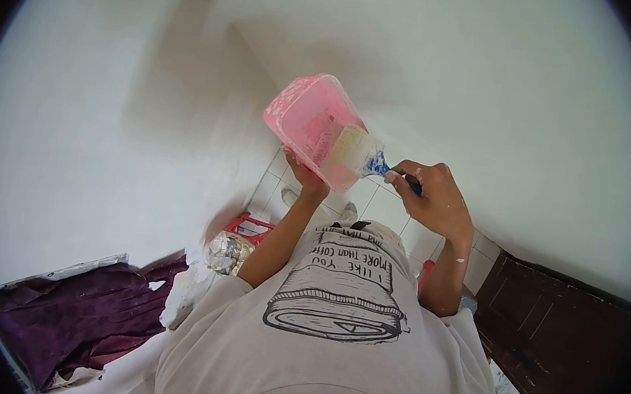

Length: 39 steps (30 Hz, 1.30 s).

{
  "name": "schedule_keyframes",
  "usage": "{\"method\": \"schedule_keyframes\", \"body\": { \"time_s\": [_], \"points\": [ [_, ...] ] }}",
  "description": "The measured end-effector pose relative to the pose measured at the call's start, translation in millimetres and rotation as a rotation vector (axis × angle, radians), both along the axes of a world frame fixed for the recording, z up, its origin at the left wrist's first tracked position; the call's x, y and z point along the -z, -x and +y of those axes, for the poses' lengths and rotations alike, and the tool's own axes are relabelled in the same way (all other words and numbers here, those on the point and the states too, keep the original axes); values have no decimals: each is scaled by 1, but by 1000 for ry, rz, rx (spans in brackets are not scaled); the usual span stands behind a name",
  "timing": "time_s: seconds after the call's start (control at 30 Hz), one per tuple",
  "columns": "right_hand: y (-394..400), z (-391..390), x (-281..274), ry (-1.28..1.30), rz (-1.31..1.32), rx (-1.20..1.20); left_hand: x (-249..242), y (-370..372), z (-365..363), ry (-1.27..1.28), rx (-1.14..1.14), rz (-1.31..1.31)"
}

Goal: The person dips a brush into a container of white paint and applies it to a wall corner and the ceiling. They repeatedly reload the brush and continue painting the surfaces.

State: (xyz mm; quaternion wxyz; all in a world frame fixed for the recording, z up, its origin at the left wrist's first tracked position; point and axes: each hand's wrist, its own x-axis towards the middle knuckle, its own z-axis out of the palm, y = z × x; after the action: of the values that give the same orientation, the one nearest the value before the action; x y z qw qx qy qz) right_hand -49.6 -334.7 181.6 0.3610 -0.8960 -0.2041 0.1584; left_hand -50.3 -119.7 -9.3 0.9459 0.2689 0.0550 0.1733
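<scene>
A pink plastic tub (304, 111), spattered with white paint, is held tilted by my left hand (307, 174), whose fingers wrap its lower side. My right hand (434, 199) grips the blue handle of a wide paintbrush (360, 152) between thumb and fingers. The brush's pale bristles reach over the tub's near edge into its opening. White paint smears mark the brush's blue part and spots show on my right hand and wrist.
White walls (502, 86) meet in a corner ahead. Below lies a white tiled floor (371, 201). A red stool-like object (248, 227) and a paint-stained bundle (228, 253) are at left, purple cloth (83, 319) lower left, and dark brown furniture (543, 319) at right.
</scene>
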Motion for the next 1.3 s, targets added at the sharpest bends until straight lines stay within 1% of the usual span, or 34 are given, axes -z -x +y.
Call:
{"method": "schedule_keyframes", "body": {
  "time_s": [0.1, 0.17, 0.2, 0.27, 0.4, 0.43, 0.47, 0.5, 0.53, 0.57, 0.63, 0.7, 0.73, 0.77, 0.8, 0.83, 0.87, 0.9, 0.93, 0.97, 1.0, 1.03, 1.07, 1.1, 1.13, 1.17, 1.23, 1.27, 1.3],
  "points": [
    [2, -1, -6, -58, 54, 22, -4, -3, -7, -14, -1, -7],
    [3, -2, -6, -152, -1, -23, 9, -5, -2, 6, 11, -31],
    [4, -3, -4, -153, 1, -21, 8, -7, -2, 29, 24, -62],
    [8, -4, 2, -145, -89, -7, 9, -5, -5, 17, 12, -59],
    [7, -1, -13, -60, -20, -28, -6, 0, -11, -27, -35, -9],
    [6, 1, -15, 26, 10, -16, -7, 1, -13, -28, -36, -8],
    [5, 3, -16, 113, 40, -4, -8, 2, -14, -254, -83, -12],
    [4, 5, -13, 112, 43, -3, -10, 4, -16, -481, -127, -13],
    [4, 8, -6, 80, 17, -29, -23, 5, -22, -481, -127, -13],
    [4, 14, -1, 52, -8, -58, -34, 7, -25, -369, -103, -2],
    [6, 23, -7, 58, -2, -61, -36, 9, -22, -259, -76, 17],
    [5, 17, -15, 61, 0, -62, -29, 4, -18, -116, 29, -255],
    [7, 10, -19, 19, -71, -47, -31, 3, -21, -117, 28, -253],
    [8, 4, -22, -24, -139, -34, -32, 5, -23, -130, -23, -109],
    [5, 3, -26, -24, -138, -37, -35, 5, -25, -142, -75, 31],
    [3, 4, -30, -5, -60, -29, -28, 3, -23, -140, -80, 33],
    [1, 8, -32, 16, 17, -19, -15, 0, -19, -329, -179, -18],
    [0, 15, -24, 19, 15, -20, -13, 0, -16, -422, -226, -47],
    [-1, 27, -8, 45, -49, -60, -16, 0, -14, -512, -276, -74],
    [-1, 31, 0, 69, -112, -96, -20, 3, -13, -404, -215, 15],
    [-2, 24, -2, 71, -112, -92, -23, 2, -13, -349, -184, 58],
    [-4, 21, -3, -1, -107, -82, -27, 1, -13, -292, -156, 101],
    [-4, 22, -3, -72, -98, -77, -26, 1, -6, -115, -96, 43],
    [-3, 25, -4, -66, -99, -88, -26, 3, 1, 60, -39, -16],
    [-2, 29, -5, -82, -118, -51, -27, 5, 5, 66, -52, -17],
    [-3, 33, -6, -99, -133, -16, -27, 6, 8, -496, -280, -27],
    [-2, 49, 9, -76, -168, -78, 1, 5, 13, -1053, -507, 7],
    [0, 53, 15, -62, -206, -124, 45, 1, 18, -810, -416, 106],
    [-2, 54, 13, -105, -165, -130, 49, 6, 21, -691, -379, 161]
  ]
}}
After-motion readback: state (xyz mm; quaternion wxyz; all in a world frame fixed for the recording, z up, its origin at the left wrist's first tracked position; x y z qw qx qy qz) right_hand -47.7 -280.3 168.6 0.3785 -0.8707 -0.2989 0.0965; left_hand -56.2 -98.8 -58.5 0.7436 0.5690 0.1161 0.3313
